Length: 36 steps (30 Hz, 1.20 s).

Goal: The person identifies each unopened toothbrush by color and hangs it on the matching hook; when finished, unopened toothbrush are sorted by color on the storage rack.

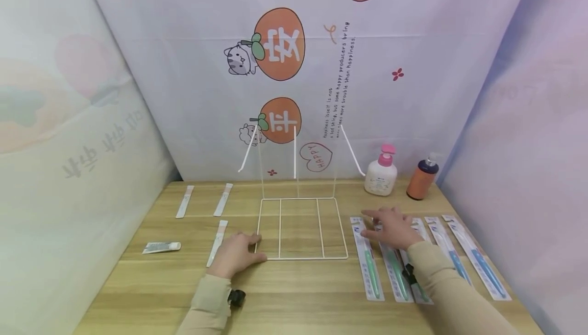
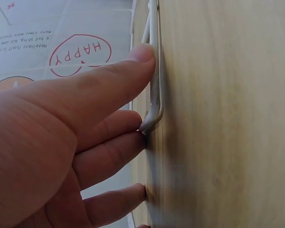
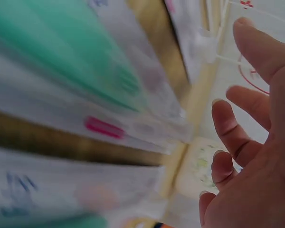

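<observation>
A white wire rack (image 1: 301,259) with upright hooks stands mid-table. My left hand (image 1: 235,254) is at its front left corner, and in the left wrist view the thumb (image 2: 142,53) rests against the wire while the other fingertips touch down by the bend. To the right of the rack lie several packaged toothbrushes (image 1: 367,258), some with green handles and some with blue ones. Over the tops of these packs hovers my right hand (image 1: 390,226), fingers spread and nothing between them. The right wrist view shows green-handled toothbrush packs (image 3: 71,57), blurred, beside that hand.
At the back right stand a white bottle with a pink pump (image 1: 380,177) and an orange pump bottle (image 1: 420,181). Three slim white packets (image 1: 185,202) lie on the left, with a small white tube (image 1: 161,247) nearby. Printed cloth walls (image 1: 202,95) enclose the table (image 1: 294,299).
</observation>
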Each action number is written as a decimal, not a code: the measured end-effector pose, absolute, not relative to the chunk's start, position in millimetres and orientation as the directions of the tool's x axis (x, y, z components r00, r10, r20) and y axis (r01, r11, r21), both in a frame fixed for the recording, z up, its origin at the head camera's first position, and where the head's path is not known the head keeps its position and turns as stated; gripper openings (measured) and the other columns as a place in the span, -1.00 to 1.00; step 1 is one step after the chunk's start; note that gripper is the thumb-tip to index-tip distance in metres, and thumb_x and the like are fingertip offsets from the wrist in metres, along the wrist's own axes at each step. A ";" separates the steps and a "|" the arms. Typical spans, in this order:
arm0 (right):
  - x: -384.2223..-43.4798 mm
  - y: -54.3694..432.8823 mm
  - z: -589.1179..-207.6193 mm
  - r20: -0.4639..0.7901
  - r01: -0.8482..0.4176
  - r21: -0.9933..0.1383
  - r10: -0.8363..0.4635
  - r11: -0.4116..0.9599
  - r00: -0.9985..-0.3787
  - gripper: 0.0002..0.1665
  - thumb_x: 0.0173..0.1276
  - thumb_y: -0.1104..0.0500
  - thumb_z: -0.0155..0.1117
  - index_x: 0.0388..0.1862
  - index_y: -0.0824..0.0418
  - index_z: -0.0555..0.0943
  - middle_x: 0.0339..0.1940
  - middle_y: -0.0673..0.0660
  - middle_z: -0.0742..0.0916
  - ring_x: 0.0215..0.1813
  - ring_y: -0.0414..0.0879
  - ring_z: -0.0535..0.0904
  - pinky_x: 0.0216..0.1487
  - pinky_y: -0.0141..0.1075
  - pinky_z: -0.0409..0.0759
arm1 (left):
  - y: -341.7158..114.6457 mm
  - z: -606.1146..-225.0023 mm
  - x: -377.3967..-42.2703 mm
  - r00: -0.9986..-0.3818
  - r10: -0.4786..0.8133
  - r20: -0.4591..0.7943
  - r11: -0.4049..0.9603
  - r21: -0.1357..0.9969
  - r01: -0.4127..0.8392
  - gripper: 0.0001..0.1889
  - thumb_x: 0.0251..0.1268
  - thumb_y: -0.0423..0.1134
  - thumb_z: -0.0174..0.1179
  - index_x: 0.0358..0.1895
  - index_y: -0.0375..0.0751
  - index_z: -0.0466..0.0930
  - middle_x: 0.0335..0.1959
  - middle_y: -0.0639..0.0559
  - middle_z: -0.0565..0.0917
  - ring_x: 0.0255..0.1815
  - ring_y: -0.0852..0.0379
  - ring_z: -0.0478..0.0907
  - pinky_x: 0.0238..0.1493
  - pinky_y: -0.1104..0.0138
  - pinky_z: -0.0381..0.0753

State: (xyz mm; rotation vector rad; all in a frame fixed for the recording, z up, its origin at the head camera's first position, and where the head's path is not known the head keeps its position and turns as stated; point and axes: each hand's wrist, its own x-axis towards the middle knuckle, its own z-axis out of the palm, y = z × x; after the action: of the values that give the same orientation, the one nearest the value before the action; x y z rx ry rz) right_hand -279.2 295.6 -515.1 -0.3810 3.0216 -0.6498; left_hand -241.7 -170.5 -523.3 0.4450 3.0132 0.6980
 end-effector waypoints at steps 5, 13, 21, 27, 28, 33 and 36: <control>-283.4 300.1 -536.9 -0.002 -0.204 -0.389 -0.222 0.899 -0.975 -0.37 0.33 -0.30 0.56 0.31 -0.13 0.76 -0.08 -0.09 0.75 0.02 0.07 0.46 0.11 0.31 0.31 | -167.7 -523.8 -240.3 -0.958 0.281 0.048 0.858 0.434 0.274 -0.32 0.14 0.12 0.63 0.28 -0.16 0.77 0.23 -0.22 0.76 0.26 -0.39 0.67 0.17 -0.18 0.67; -279.2 294.4 -541.2 0.034 -0.198 -0.388 -0.201 0.900 -0.979 -0.46 0.38 -0.28 0.52 0.25 -0.13 0.80 0.17 0.04 0.81 0.16 0.20 0.52 0.14 0.42 0.33 | -167.4 -520.2 -238.2 -0.961 0.273 0.036 0.860 0.439 0.260 -0.33 0.14 0.12 0.63 0.27 -0.16 0.78 0.23 -0.21 0.76 0.25 -0.37 0.67 0.17 -0.16 0.67; -271.9 282.8 -523.9 0.226 -0.258 -0.416 -0.176 0.872 -0.958 -0.47 0.47 -0.22 0.46 0.33 -0.11 0.76 0.25 0.12 0.79 0.28 0.29 0.60 0.14 0.42 0.45 | -168.4 -520.8 -239.1 -0.965 0.263 0.021 0.858 0.453 0.243 -0.32 0.16 0.11 0.63 0.30 -0.16 0.76 0.26 -0.22 0.74 0.31 -0.41 0.63 0.22 -0.18 0.65; -266.2 256.5 -490.6 0.385 -0.408 -0.515 -0.221 0.754 -0.896 -0.48 0.55 -0.01 0.46 0.43 -0.01 0.70 0.19 0.12 0.83 0.01 0.09 0.81 -0.11 0.00 0.77 | -170.6 -520.8 -239.9 -0.966 0.257 0.010 0.862 0.450 0.234 -0.32 0.17 0.12 0.62 0.30 -0.16 0.76 0.27 -0.22 0.74 0.37 -0.47 0.57 0.29 -0.23 0.60; -265.1 251.1 -486.5 0.423 -0.439 -0.529 -0.223 0.726 -0.878 -0.47 0.53 0.05 0.49 0.43 0.01 0.69 0.18 0.13 0.83 -0.04 0.05 0.83 -0.16 -0.05 0.79 | -170.9 -521.0 -240.0 -0.966 0.258 0.011 0.861 0.450 0.235 -0.32 0.17 0.12 0.62 0.30 -0.16 0.76 0.27 -0.21 0.74 0.37 -0.47 0.57 0.29 -0.23 0.60; -260.1 223.0 -467.8 0.684 -0.648 -0.453 -0.228 0.613 -0.693 -0.39 0.33 0.30 0.63 0.37 0.12 0.72 0.06 0.19 0.86 -0.29 -0.06 0.84 -0.35 -0.32 0.77 | -170.4 -521.5 -240.7 -0.964 0.264 0.016 0.859 0.451 0.243 -0.32 0.16 0.11 0.63 0.29 -0.17 0.76 0.26 -0.21 0.75 0.37 -0.48 0.57 0.29 -0.24 0.60; -253.4 204.8 -450.2 0.778 -0.745 -0.392 -0.237 0.540 -0.582 -0.35 0.25 0.38 0.65 0.34 0.17 0.74 0.05 0.19 0.86 -0.33 -0.09 0.83 -0.34 -0.37 0.77 | -169.2 -521.5 -241.5 -0.963 0.267 0.026 0.857 0.450 0.250 -0.32 0.16 0.11 0.63 0.29 -0.17 0.77 0.26 -0.20 0.75 0.32 -0.43 0.61 0.25 -0.20 0.63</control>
State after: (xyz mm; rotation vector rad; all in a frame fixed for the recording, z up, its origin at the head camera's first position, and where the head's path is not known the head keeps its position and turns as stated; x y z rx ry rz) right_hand -253.4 204.8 -450.2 -1.2409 3.3016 -1.5165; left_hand -241.5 -169.2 -521.5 0.4168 2.9913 0.7169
